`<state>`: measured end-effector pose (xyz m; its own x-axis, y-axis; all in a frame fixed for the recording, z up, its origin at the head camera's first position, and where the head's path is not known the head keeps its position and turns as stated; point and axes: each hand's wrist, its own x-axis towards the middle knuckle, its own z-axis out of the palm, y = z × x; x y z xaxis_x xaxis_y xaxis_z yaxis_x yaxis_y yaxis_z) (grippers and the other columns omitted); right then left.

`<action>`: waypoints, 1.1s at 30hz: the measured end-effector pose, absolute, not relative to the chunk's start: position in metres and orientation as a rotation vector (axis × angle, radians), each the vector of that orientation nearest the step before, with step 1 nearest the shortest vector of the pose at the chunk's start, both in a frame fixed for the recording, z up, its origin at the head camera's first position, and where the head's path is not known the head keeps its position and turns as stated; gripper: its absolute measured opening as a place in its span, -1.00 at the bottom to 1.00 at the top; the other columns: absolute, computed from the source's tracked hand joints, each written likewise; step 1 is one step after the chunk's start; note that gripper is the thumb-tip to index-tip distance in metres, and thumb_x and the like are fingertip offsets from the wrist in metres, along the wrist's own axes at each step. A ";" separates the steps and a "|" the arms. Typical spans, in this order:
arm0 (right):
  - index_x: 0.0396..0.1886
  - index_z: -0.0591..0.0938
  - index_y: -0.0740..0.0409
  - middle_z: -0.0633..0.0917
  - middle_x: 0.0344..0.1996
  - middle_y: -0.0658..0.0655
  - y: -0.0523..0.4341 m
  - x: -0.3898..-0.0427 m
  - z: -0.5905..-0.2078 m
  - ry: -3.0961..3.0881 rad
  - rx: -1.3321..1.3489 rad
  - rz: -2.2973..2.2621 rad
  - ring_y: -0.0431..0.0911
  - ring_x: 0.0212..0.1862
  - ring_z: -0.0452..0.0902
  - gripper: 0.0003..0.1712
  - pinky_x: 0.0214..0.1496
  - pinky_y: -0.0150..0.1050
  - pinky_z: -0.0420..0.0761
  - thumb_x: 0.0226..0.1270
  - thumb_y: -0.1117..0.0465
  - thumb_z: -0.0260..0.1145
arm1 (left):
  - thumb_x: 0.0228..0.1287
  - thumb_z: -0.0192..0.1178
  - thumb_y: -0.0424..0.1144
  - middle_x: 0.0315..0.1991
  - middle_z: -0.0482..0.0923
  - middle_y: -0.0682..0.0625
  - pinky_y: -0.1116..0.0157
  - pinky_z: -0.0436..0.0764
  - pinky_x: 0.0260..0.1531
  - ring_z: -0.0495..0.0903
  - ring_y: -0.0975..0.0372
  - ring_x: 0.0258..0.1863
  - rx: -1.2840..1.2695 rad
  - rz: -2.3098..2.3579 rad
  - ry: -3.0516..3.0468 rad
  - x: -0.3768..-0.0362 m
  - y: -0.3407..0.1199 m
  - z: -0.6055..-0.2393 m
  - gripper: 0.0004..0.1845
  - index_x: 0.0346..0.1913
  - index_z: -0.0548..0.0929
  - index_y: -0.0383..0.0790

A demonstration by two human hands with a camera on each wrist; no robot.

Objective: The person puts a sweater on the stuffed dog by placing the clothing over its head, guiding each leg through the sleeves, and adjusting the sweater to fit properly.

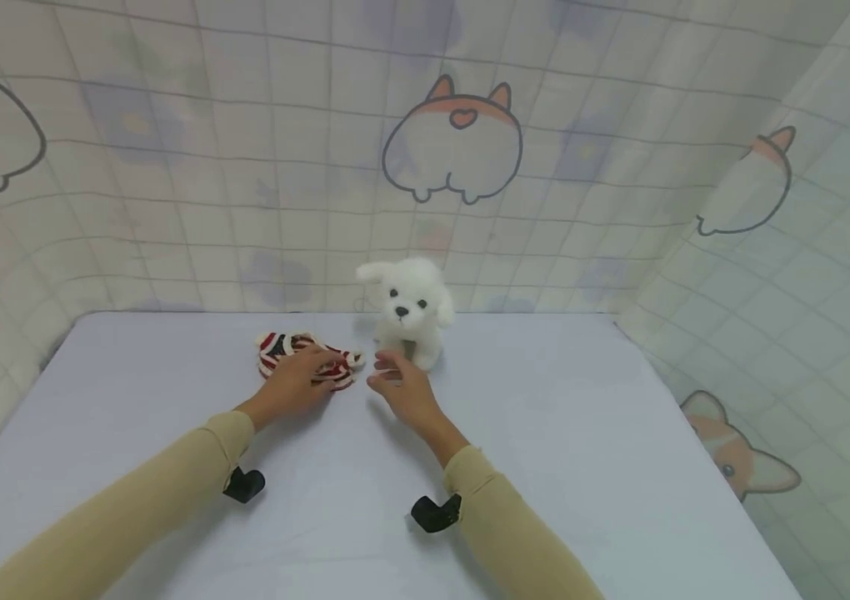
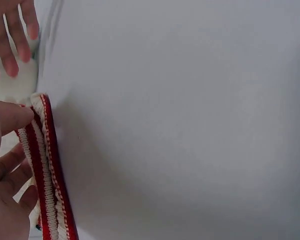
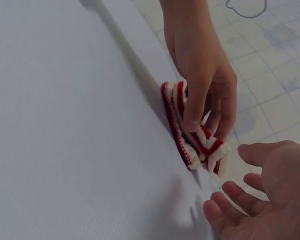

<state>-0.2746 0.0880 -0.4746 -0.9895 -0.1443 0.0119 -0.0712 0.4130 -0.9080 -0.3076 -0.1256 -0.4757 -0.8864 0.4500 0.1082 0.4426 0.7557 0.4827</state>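
A small knitted garment [image 1: 272,350] with red, white and dark stripes lies near the back of the table, left of a white plush dog [image 1: 417,292]. My left hand [image 1: 297,382] pinches the garment's edge between thumb and fingers; the thumb [image 2: 15,116] presses on its striped side in the left wrist view. Just right of the garment, my right hand [image 1: 408,392] hovers before the dog's legs with fingers loosely bent. Seen from the right wrist, that hand [image 3: 280,185] holds nothing, and a gap separates it from the knit [image 3: 180,135].
The white table [image 1: 545,467] ends at a patterned curtain [image 1: 305,167] behind the dog. More curtain hangs along both sides. Black wrist mounts [image 1: 436,513] stick out from the beige sleeves [image 1: 507,525] close above the tabletop.
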 end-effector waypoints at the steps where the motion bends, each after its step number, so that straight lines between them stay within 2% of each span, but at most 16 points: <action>1: 0.31 0.43 0.14 0.58 0.17 0.16 0.087 -0.275 -0.475 2.581 -0.204 -1.649 0.04 0.17 0.54 -0.46 0.19 -0.08 0.55 0.36 0.15 0.26 | 0.29 0.21 -0.27 0.15 0.52 -0.22 -0.18 0.40 0.18 0.49 -0.11 0.18 0.743 0.811 2.926 -0.305 -0.124 -0.476 -0.57 0.22 0.54 -0.16; 9: 0.30 0.43 0.20 0.58 0.15 0.18 0.081 -0.277 -0.477 2.613 -0.227 -1.651 0.07 0.14 0.56 -0.39 0.07 -0.10 0.63 0.30 0.13 0.34 | 0.30 0.20 -0.28 0.08 0.57 -0.17 -0.04 0.54 0.08 0.57 -0.01 0.06 0.809 0.876 2.899 -0.291 -0.108 -0.475 -0.60 0.21 0.55 -0.18; 15: 0.08 0.56 0.27 0.66 -0.07 0.20 0.077 -0.278 -0.477 2.750 -0.243 -1.623 0.03 -0.03 0.61 -0.60 -0.03 -0.17 0.64 0.25 0.29 0.36 | 0.29 0.16 -0.39 0.11 0.57 -0.19 -0.01 0.56 0.07 0.57 -0.01 0.06 0.866 0.980 2.853 -0.281 -0.106 -0.469 -0.60 0.20 0.54 -0.23; 19: -0.08 0.62 0.25 0.67 -0.21 0.19 0.073 -0.280 -0.476 2.815 -0.256 -1.588 -0.02 -0.13 0.60 -0.76 -0.05 -0.21 0.62 0.24 0.39 0.31 | 0.30 0.13 -0.42 0.06 0.57 -0.18 0.05 0.61 -0.03 0.61 0.05 -0.05 0.868 1.023 2.868 -0.279 -0.111 -0.463 -0.61 0.19 0.55 -0.25; 26: -0.17 0.64 0.23 0.65 -0.30 0.14 0.067 -0.280 -0.478 2.814 -0.199 -1.581 -0.09 -0.21 0.54 -0.79 -0.12 -0.28 0.57 0.17 0.43 0.26 | 0.30 0.16 -0.34 0.19 0.51 -0.19 -0.10 0.41 0.25 0.43 -0.08 0.26 0.686 1.021 2.956 -0.289 -0.133 -0.457 -0.61 0.19 0.56 -0.21; 33: -0.19 0.65 0.22 0.62 -0.31 0.12 0.061 -0.278 -0.477 2.740 -0.251 -1.594 -0.11 -0.23 0.53 -0.78 -0.16 -0.31 0.57 0.14 0.41 0.24 | 0.30 0.19 -0.30 0.21 0.46 -0.27 -0.19 0.39 0.21 0.41 -0.16 0.24 0.575 0.950 3.060 -0.296 -0.163 -0.453 -0.61 0.18 0.56 -0.26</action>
